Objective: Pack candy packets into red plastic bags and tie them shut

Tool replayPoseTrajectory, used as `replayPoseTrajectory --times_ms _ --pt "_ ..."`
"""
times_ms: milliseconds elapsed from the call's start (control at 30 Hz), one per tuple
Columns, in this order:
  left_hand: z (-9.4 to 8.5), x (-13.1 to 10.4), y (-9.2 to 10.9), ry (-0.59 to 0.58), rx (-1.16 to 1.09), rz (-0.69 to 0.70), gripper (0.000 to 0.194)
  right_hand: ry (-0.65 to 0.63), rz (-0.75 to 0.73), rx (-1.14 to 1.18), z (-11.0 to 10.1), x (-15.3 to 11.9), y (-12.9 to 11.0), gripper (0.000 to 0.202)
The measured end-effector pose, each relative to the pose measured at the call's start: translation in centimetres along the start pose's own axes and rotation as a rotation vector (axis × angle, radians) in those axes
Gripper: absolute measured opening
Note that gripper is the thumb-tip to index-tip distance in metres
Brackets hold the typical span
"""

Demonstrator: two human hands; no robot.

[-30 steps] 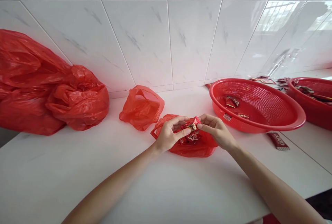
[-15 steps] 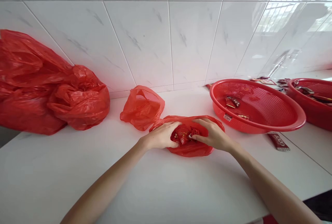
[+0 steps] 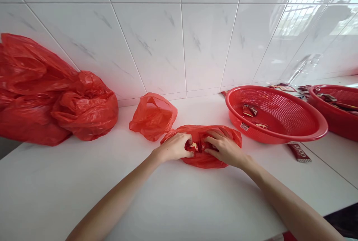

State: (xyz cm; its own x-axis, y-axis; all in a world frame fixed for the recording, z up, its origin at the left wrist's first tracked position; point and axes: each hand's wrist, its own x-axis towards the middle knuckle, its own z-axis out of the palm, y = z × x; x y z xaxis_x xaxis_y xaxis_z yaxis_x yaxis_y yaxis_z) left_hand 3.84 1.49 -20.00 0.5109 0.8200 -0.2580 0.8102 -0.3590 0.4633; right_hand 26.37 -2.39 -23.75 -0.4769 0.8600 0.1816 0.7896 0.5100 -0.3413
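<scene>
A red plastic bag (image 3: 205, 164) lies on the white counter with its mouth spread, showing small red wrapped snacks (image 3: 196, 147) inside. My left hand (image 3: 176, 147) reaches into the bag's left side, thumb and fingers curled around the snacks there. On the other side, my right hand (image 3: 223, 148) is in the opening, with bent fingers and thumb closed on red snack packets. Some fingertips are hidden among the packets. Joined to the bag's upper left is a loose, puffed flap of red plastic (image 3: 153, 116).
Large red plastic bags (image 3: 84, 110) stand at the left against the tiled wall. To the right, a red basket (image 3: 279, 136) holds a few packets, with a dark red packet (image 3: 299, 152) beside it. A second red basket (image 3: 335, 118) with packets stands farther right.
My right hand has turned down and its fingers have closed in on the packets. The left fingers have curled slightly more. The packets between the hands have shifted.
</scene>
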Motion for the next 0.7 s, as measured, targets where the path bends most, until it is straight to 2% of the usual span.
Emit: replayPoseTrajectory --times_ms 133,233,367,433,533,700 --pt "0.5 0.4 -0.5 0.085 0.023 0.013 0.015 0.025 -0.015 0.046 0.2 0.0 0.7 0.02" --pt "0.7 0.7 -0.9 0.186 0.017 0.036 0.012 0.075 -0.037 0.034 0.6 0.0 1.0 0.034" --pt "0.8 0.8 -1.0 0.288 -0.008 0.083 0.028 0.068 -0.044 -0.002 0.9 -0.1 1.1 0.048" --pt "0.7 0.8 -0.9 0.264 0.002 0.099 0.026 0.033 -0.016 -0.004 0.8 -0.2 1.1 0.05" --pt "0.6 0.8 -0.8 0.171 0.006 0.14 0.014 -0.039 0.056 -0.007 0.6 -0.3 1.0 0.052" --pt "0.4 0.8 -1.2 0.178 -0.018 0.208 0.027 -0.069 0.064 -0.005 0.3 -0.2 0.6 0.052"
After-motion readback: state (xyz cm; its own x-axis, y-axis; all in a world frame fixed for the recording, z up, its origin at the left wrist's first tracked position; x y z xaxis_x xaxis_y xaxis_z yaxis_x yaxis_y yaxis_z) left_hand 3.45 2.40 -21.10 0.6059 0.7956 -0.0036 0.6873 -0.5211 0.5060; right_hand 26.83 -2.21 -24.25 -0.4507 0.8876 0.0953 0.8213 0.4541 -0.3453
